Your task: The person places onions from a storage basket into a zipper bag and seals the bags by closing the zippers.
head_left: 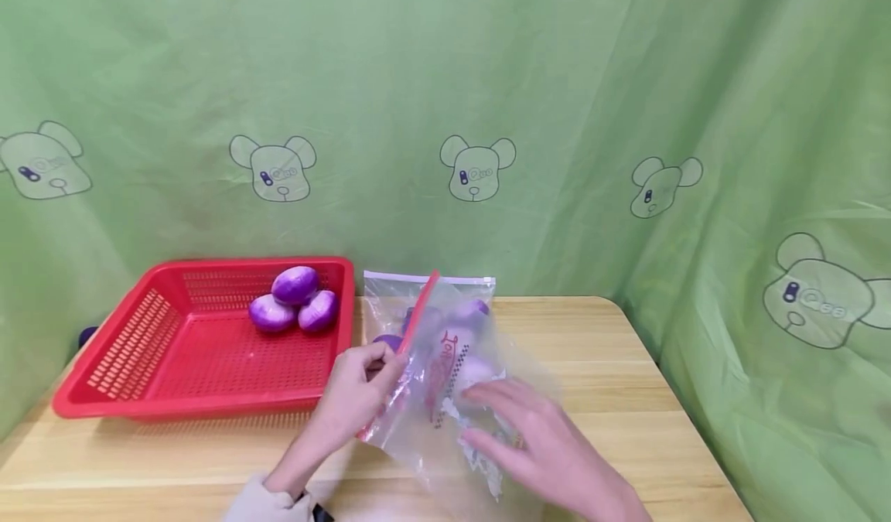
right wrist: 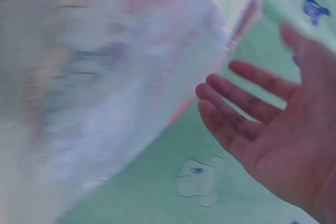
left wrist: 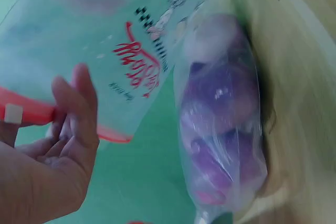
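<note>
My left hand [head_left: 355,402] pinches the red zip edge [head_left: 421,309] of a translucent zip bag [head_left: 435,429] with red lettering and a checkered print. In the left wrist view, this bag hangs raised from my fingers. My right hand [head_left: 532,445] is held beside the bag with its fingers spread and loosely bent; its palm holds nothing in the right wrist view. Behind the raised bag lies a second zip bag [left wrist: 223,114] with a pale zip edge [head_left: 397,276]. Purple onions [left wrist: 220,95] fill it, partly hidden in the head view.
A red plastic basket [head_left: 237,410] stands on the left of the wooden table [head_left: 578,383]. Three purple-and-white onions [head_left: 295,285] are piled in its right back corner. A green curtain [head_left: 390,81] with bear-head prints surrounds the table's back and sides.
</note>
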`<state>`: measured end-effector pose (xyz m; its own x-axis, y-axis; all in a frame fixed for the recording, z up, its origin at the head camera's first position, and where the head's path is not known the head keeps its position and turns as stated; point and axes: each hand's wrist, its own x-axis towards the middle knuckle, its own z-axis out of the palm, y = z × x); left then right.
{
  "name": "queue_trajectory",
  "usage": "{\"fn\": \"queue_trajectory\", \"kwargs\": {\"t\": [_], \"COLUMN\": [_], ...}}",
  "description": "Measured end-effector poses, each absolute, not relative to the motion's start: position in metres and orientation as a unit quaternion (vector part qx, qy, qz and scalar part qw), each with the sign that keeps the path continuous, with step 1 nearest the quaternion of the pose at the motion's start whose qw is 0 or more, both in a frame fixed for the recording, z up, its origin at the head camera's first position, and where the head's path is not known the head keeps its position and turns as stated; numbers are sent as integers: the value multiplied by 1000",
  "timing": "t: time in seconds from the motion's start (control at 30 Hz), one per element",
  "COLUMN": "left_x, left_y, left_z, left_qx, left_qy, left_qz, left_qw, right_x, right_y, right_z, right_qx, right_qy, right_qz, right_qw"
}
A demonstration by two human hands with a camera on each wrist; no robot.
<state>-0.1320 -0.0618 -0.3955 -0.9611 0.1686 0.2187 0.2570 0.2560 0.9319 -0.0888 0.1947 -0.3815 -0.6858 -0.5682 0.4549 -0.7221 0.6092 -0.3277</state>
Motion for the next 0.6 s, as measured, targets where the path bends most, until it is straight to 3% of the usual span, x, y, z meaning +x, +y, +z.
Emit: {"fn": "queue_trajectory", "kwargs": {"t": [0.13,0.3,0.5,0.6], "left_x": [-118,-107,-112,-114], "left_y": [-46,-33,-18,-12], "left_z": [-391,-395,-412,-419], "left_qx": [-137,-176,-268,-285], "left_qy": [-779,-745,-746,-753], "left_qz": [-608,-634,-508,-449], "left_qw": [65,113,337,388], "right_x": [-96,-100,-104,-106], "right_y": [185,162,142,138], "right_z": [-354,-336,-336,-339], "right_qx": [331,314,261,228], "right_qy": [-874,-876,-906,-919], "right_qz": [299,331,301,287], "right_qw": [194,158,144,148]}}
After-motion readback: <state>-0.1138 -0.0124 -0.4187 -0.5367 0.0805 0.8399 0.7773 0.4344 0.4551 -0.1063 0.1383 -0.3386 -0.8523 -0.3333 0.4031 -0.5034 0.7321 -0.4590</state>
